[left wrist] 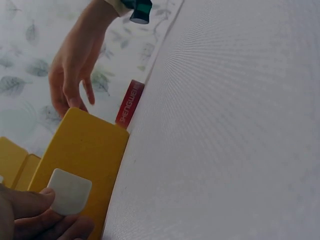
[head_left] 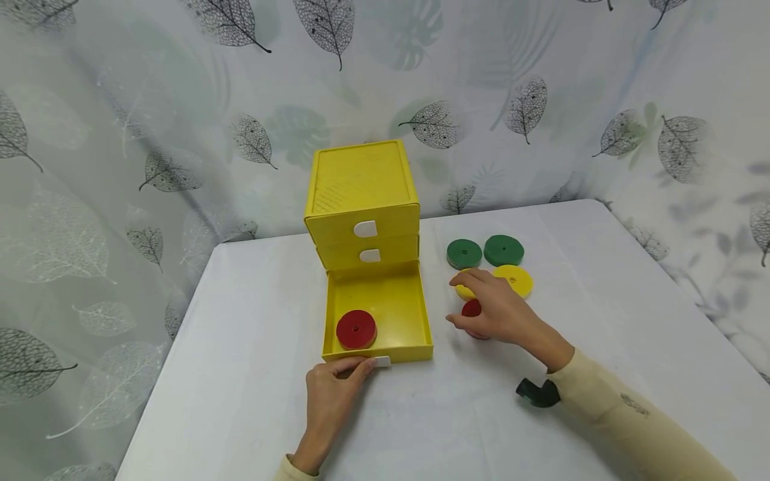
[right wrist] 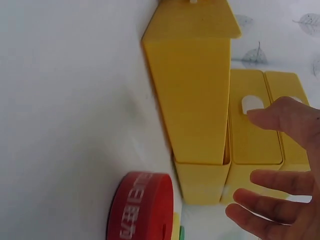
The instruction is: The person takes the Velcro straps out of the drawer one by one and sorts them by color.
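A yellow drawer box has its bottom drawer pulled out, with a red tape roll lying inside at the front left. My left hand pinches the white handle on that drawer's front. To the right of the drawer, my right hand hovers over a second red tape roll, thumb and fingers spread apart with nothing between them. The hand partly hides this roll and a yellow tape roll behind it in the head view.
Another yellow tape roll and two green tape rolls, left and right, lie behind my right hand. The two upper drawers are closed. A leaf-patterned curtain hangs behind the white table.
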`<state>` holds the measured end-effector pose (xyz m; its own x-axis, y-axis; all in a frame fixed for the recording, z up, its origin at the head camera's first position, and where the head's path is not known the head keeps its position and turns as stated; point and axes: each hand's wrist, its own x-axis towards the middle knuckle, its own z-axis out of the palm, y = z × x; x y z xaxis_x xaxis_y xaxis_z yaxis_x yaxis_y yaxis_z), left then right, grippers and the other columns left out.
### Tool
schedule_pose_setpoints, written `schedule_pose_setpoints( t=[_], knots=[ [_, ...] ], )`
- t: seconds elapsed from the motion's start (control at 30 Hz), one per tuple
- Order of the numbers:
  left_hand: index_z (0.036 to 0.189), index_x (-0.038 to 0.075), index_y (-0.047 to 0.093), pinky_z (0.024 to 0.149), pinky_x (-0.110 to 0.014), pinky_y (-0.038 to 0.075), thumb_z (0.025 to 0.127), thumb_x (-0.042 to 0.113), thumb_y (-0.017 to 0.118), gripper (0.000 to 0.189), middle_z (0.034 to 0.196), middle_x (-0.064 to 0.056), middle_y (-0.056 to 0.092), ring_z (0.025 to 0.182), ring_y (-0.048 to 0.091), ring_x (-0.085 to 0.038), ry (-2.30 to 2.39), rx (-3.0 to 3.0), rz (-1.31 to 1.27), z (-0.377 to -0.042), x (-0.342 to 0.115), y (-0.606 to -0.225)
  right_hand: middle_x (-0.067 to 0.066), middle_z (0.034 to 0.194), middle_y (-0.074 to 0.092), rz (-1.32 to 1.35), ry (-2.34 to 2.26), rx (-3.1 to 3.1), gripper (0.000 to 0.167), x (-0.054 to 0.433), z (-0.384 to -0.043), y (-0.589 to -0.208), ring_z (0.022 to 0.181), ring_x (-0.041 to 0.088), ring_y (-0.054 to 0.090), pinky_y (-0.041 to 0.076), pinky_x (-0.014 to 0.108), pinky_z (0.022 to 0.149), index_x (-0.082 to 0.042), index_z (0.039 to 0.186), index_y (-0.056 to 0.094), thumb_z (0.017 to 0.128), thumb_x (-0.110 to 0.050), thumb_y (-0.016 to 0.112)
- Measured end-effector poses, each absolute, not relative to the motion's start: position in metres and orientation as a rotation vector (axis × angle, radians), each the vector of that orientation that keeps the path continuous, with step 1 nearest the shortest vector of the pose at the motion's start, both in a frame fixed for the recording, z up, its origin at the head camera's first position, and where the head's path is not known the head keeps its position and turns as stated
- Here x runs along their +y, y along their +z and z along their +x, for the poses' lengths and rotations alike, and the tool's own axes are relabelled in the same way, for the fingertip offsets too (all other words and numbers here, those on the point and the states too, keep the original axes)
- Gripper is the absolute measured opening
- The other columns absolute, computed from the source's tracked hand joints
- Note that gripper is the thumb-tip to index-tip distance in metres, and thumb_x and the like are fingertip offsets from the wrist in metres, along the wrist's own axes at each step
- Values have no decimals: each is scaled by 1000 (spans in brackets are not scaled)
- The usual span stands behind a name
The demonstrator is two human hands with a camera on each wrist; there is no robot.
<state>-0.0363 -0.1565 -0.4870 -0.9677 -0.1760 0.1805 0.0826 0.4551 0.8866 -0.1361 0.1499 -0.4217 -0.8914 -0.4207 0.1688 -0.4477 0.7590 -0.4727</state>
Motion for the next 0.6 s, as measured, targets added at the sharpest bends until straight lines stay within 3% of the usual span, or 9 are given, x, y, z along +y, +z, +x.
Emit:
schedule_pose_setpoints(
  t=[0.6],
  knots=[
    [86, 13, 85, 70, -24, 58, 85, 26, 89, 14, 75, 13, 74, 75, 71, -7, -1528, -2448, 71, -36, -157, -489, 11, 139, 59, 1005, 772, -2843, 62, 92, -138, -412, 129, 30, 53, 36, 58, 112, -7, 137, 61, 88, -37, 84]
  ],
)
